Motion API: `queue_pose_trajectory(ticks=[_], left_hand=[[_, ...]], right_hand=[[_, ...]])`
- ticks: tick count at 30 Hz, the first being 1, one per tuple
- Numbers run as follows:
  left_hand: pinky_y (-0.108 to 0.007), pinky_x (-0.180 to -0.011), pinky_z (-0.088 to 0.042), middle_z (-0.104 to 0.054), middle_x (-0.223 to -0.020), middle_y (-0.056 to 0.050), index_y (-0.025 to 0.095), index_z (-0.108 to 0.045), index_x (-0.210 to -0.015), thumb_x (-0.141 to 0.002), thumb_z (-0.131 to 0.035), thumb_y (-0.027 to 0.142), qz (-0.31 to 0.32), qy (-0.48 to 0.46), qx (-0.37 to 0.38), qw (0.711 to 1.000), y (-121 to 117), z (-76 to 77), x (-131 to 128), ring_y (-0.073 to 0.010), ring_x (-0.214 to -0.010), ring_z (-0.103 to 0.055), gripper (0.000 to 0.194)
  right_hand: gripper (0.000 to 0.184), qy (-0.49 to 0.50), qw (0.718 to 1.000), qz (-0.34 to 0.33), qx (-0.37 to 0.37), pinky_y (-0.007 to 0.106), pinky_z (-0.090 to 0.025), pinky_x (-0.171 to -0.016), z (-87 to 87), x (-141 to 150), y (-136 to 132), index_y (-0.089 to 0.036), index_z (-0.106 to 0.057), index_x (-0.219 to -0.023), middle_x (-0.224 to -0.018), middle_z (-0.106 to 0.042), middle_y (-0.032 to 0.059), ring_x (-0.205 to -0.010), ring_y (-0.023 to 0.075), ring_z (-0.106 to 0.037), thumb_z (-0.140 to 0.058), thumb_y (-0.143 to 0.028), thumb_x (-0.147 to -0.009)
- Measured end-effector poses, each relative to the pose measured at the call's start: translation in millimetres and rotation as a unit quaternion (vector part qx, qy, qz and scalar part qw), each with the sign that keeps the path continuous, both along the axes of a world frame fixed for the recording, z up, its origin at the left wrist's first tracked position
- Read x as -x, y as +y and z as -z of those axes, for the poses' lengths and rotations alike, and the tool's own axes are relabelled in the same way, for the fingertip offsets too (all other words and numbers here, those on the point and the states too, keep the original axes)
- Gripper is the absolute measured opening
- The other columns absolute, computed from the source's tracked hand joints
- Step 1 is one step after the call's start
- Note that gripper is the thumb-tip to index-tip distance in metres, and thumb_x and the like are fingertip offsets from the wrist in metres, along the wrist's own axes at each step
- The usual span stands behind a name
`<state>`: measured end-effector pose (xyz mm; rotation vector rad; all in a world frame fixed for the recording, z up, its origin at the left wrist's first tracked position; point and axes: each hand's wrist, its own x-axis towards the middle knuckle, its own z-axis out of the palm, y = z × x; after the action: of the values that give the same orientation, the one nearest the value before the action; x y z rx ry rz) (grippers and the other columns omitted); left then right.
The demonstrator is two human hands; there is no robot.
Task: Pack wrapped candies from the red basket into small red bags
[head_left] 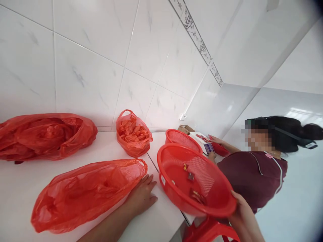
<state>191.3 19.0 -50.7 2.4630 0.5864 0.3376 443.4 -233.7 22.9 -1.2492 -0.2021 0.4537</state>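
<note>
My right hand (241,215) grips the near right rim of a red plastic basket (168,188), with mesh sides, which is tilted toward me. Several small wrapped pieces (196,196), like sweets, lie inside it. Part of the right hand's grip is hidden behind the rim. On the white table my left hand (143,196) rests with its fingers stretched out, beside the handle end of a red plastic bag (93,190). That bag lies on its side and looks slack; whether my hand presses on its edge I cannot tell.
A second red basket (183,138) stands behind the first. Red plastic bags (133,134) and a larger red bundle (47,134) sit along the tiled wall. At the right a co-worker (252,174) handles a white box (205,144). A red stool (212,230) stands below the basket.
</note>
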Motion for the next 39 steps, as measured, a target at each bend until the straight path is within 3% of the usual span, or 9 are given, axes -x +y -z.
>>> queue_pose_trajectory(ticks=[2,4,8,14,19,28,36,39], left_hand=[[-0.04,-0.115,-0.019,-0.03,-0.151,-0.008,0.018,-0.046,-0.136,-0.076,-0.055,0.036,-0.007,0.008,-0.002,1.0,1.0,1.0,2.4,-0.0251,-0.141,-0.023,0.063],[-0.04,-0.115,-0.019,-0.028,-0.152,-0.007,0.019,-0.045,-0.137,-0.077,-0.055,0.037,-0.011,0.013,0.0,1.0,2.5,1.9,5.8,-0.0244,-0.141,-0.023,0.064],[-0.041,-0.116,-0.018,-0.026,-0.153,-0.006,0.02,-0.045,-0.138,-0.076,-0.057,0.038,-0.005,0.026,0.02,0.999,4.2,-0.7,14.6,-0.0254,-0.142,-0.02,0.065],[-0.043,-0.116,-0.017,-0.025,-0.153,-0.007,0.021,-0.046,-0.137,-0.079,-0.055,0.037,0.018,0.033,0.019,0.999,5.5,-1.9,19.9,-0.0257,-0.142,-0.018,0.061],[-0.044,-0.115,-0.02,-0.026,-0.153,-0.007,0.022,-0.047,-0.136,-0.079,-0.056,0.036,0.022,0.033,0.005,0.999,7.9,3.9,18.2,-0.0264,-0.142,-0.019,0.059],[-0.045,-0.115,-0.02,-0.028,-0.153,-0.008,0.022,-0.048,-0.134,-0.08,-0.056,0.036,0.029,0.026,0.005,0.999,8.5,2.8,20.5,-0.0265,-0.142,-0.021,0.057],[-0.044,-0.114,-0.022,-0.03,-0.152,-0.007,0.023,-0.05,-0.133,-0.078,-0.058,0.033,0.027,0.001,0.016,1.0,9.6,7.5,18.1,-0.0265,-0.141,-0.022,0.056],[-0.043,-0.114,-0.022,-0.032,-0.151,-0.008,0.022,-0.051,-0.132,-0.077,-0.059,0.032,0.022,-0.001,0.012,1.0,10.0,8.8,16.7,-0.0266,-0.141,-0.022,0.057]], right_hand=[[0.014,0.021,0.997,0.026,-0.067,0.03,-0.056,-0.06,4.8,-14.8,36.4,-0.021,-0.065,-0.075,-0.073,-0.07,-0.0011,-0.063,0.0171,-0.066,-0.067,-0.018,-0.061],[0.012,0.021,0.995,0.035,-0.089,0.024,-0.053,-0.052,9.0,-25.7,62.7,-0.021,-0.061,-0.07,-0.066,-0.068,-0.0039,-0.055,0.0129,-0.062,-0.065,-0.014,-0.061],[0.015,0.031,0.994,0.058,-0.093,0.02,-0.04,-0.034,21.9,-36.5,82.1,-0.021,-0.049,-0.06,-0.047,-0.055,-0.0078,-0.035,0.0082,-0.046,-0.061,-0.013,-0.06],[0.021,0.027,0.991,0.09,-0.091,0.018,-0.035,-0.034,52.5,-20.7,69.5,-0.021,-0.044,-0.063,-0.048,-0.05,-0.0094,-0.037,0.0062,-0.042,-0.064,-0.019,-0.063],[0.03,0.025,0.995,0.068,-0.072,0.016,-0.033,-0.035,62.2,4.2,55.8,-0.02,-0.045,-0.065,-0.048,-0.042,-0.0102,-0.039,0.0048,-0.038,-0.075,-0.028,-0.065],[0.029,-0.022,0.998,0.054,-0.001,0.021,-0.039,-0.044,64.8,25.2,45.4,-0.019,-0.052,-0.07,-0.055,-0.054,-0.0049,-0.049,0.0097,-0.049,-0.073,-0.038,-0.067],[0.043,0.054,0.995,0.086,0.005,0.027,-0.045,-0.045,96.5,62.5,18.3,-0.022,-0.05,-0.08,-0.065,-0.064,-0.0024,-0.056,0.019,-0.062,-0.081,-0.038,-0.055],[0.043,0.035,0.996,0.088,0.008,0.025,-0.046,-0.046,96.7,78.2,19.5,-0.022,-0.05,-0.082,-0.066,-0.064,-0.004,-0.057,0.0177,-0.062,-0.08,-0.039,-0.057]])
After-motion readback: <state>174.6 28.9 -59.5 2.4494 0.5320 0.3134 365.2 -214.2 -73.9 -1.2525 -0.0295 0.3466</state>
